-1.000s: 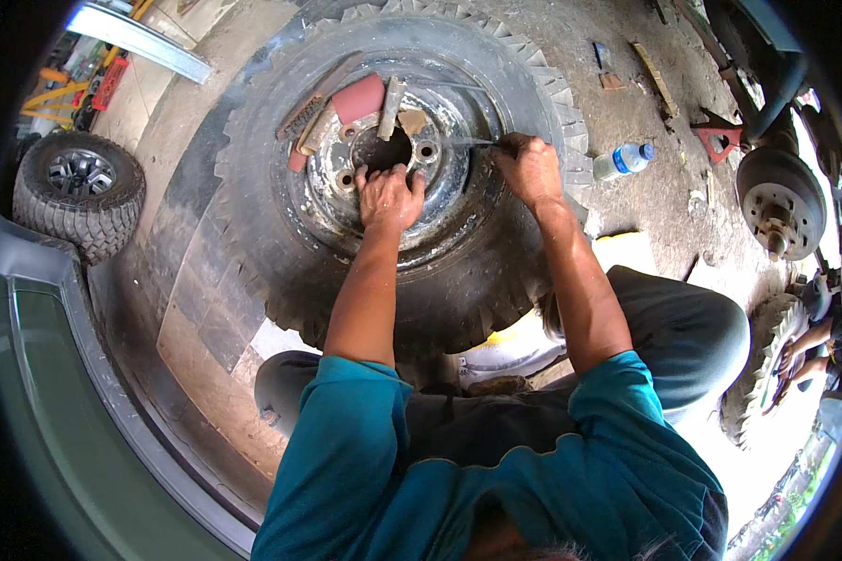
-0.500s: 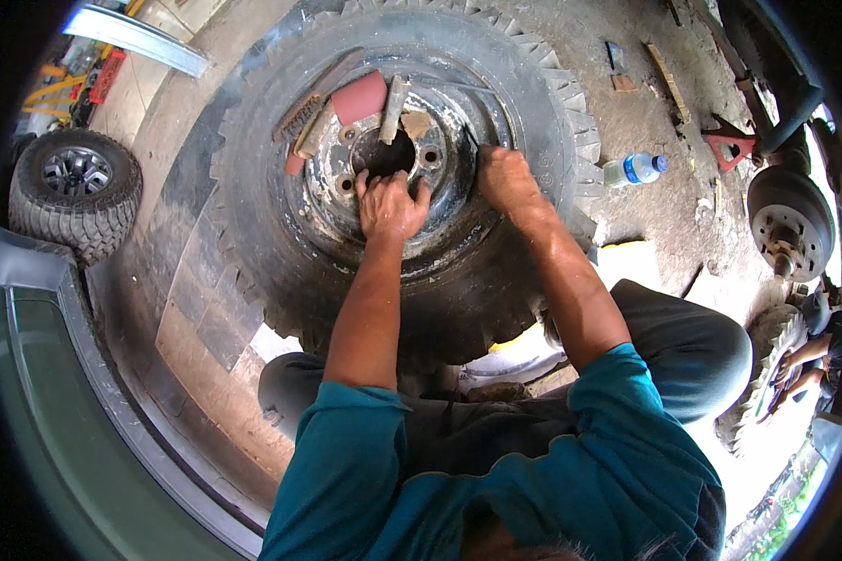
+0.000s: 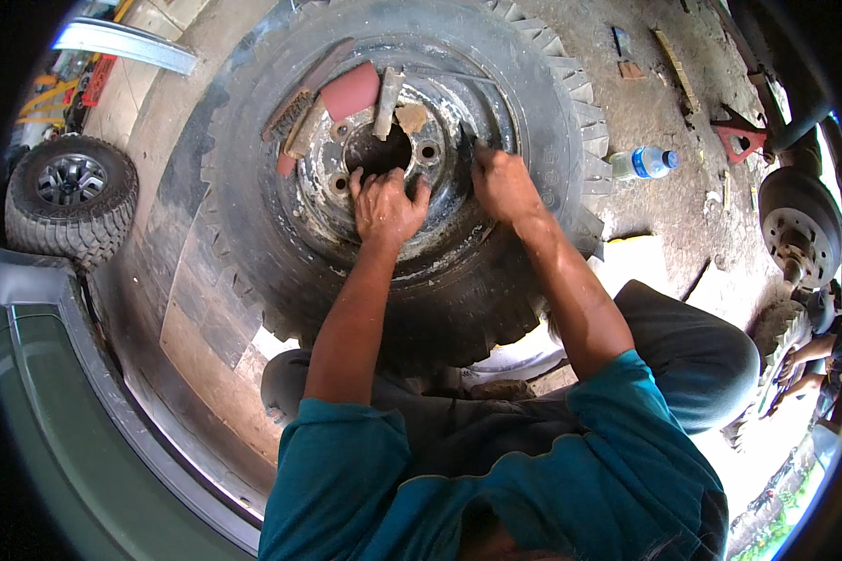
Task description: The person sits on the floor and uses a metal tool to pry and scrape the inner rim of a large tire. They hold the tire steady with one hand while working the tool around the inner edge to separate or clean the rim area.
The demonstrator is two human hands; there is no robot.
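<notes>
A large knobbly tire [image 3: 281, 220] lies flat in front of me, round a worn steel wheel rim [image 3: 326, 159] with flaking pale paint. My left hand [image 3: 386, 208] rests on the rim just below the round centre hole, fingers apart and fingertips at the hole's near edge. On the rim's right side, my right hand [image 3: 505, 187] is closed round a thin dark tool [image 3: 471, 138]; most of it is hidden in the fist. On the rim's far side lie a wire brush [image 3: 293, 117], a red sandpaper piece [image 3: 352, 91], a worn stick-like piece [image 3: 389, 101] and a brownish scrap [image 3: 411, 117].
A water bottle [image 3: 644, 164] lies right of the tire, near a red jack stand [image 3: 739, 134] and a brake disc [image 3: 795, 229]. Another wheel [image 3: 73, 192] stands at left, above a green vehicle panel [image 3: 70, 411]. Another person's hands [image 3: 800, 369] show at far right.
My right hand has shifted slightly left along the rim with the dark tool. My left hand keeps its place on the rim. The whole view has moved a little.
</notes>
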